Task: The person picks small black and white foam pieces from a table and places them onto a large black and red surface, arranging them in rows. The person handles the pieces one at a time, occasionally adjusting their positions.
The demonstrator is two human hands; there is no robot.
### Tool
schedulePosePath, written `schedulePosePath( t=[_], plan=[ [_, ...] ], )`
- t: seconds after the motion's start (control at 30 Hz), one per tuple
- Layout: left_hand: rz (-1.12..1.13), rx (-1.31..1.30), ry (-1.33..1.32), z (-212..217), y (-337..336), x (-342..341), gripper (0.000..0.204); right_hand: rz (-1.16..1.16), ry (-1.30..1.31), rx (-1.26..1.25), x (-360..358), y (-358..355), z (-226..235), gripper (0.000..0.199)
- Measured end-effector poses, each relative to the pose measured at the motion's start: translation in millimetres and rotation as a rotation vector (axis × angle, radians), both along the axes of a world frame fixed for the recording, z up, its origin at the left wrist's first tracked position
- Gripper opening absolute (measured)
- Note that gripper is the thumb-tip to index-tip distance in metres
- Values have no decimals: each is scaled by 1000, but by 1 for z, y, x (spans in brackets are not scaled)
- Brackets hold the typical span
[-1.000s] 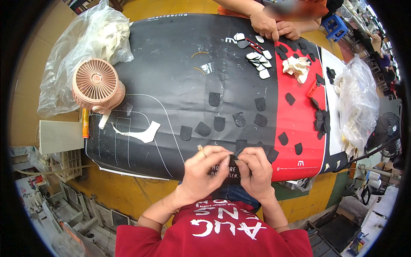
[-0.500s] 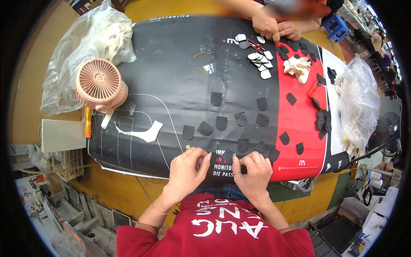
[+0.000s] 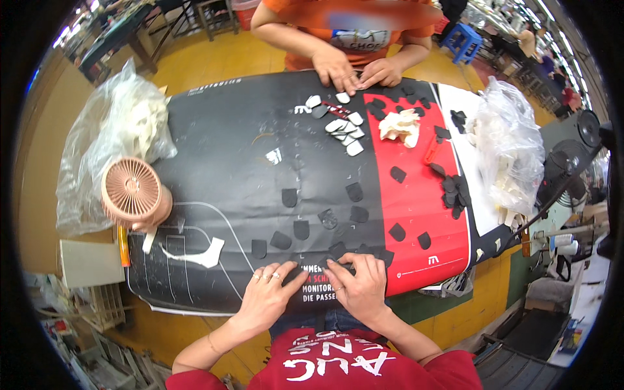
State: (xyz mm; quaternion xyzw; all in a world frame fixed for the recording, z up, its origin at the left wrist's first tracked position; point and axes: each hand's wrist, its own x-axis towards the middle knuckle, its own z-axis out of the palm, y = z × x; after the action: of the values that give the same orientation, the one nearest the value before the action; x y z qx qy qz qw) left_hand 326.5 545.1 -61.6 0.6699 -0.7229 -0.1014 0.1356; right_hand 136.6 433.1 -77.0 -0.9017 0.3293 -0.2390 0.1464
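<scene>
My left hand [image 3: 268, 294] is at the near edge of a large black and red mat [image 3: 218, 156], left of a block of printed text. Its fingers are bent, with thumb and forefinger close together; what they hold, if anything, is hidden. Just right of the text, my right hand [image 3: 359, 286] has thumb and fingers closed at the edge of a small black rounded patch [image 3: 337, 249], one of a cluster partly covered by my fingers. More black patches [image 3: 301, 229] of this shape lie spread ahead of my hands.
A co-worker's hands [image 3: 354, 71] work at the far edge, beside white patches [image 3: 348, 130] and crumpled cream paper [image 3: 401, 126]. A pink fan [image 3: 133, 192], a white offcut [image 3: 201, 253] and a plastic bag [image 3: 107, 140] are left. Another bag [image 3: 507, 140] lies right.
The view has tilted up and shifted, bringing more of the co-worker into it. My left hand has turned palm down, showing its rings; my right hand has closed in toward it.
</scene>
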Motion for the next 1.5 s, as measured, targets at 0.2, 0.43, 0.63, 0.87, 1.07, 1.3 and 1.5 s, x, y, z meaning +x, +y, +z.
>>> schedulePosePath(
  t=[0.2,0.43,0.63,0.87,1.07,1.3,1.5],
  plan=[
    [-200,-9,-64,-1,-4,21,42,10,-187,74,4,-28,18,18],
    [-81,-337,34,13,-19,22,44,-138,-118,-70,-11,-185,34,54],
    [-59,-356,329,41,-73,23,35,-403,-95,293,-11,-277,19,74],
    [-223,-392,292,37,-212,2,51,-392,-282,520,-23,-275,-2,82],
    [-192,-336,204,-4,-329,-35,65,-284,-274,628,-27,-271,2,77],
    [-231,-344,238,-29,-359,-58,56,-201,-460,748,-68,-252,7,62],
    [-130,-364,109,-29,-382,-70,59,-97,-888,978,-85,-250,23,57]
  ],
)
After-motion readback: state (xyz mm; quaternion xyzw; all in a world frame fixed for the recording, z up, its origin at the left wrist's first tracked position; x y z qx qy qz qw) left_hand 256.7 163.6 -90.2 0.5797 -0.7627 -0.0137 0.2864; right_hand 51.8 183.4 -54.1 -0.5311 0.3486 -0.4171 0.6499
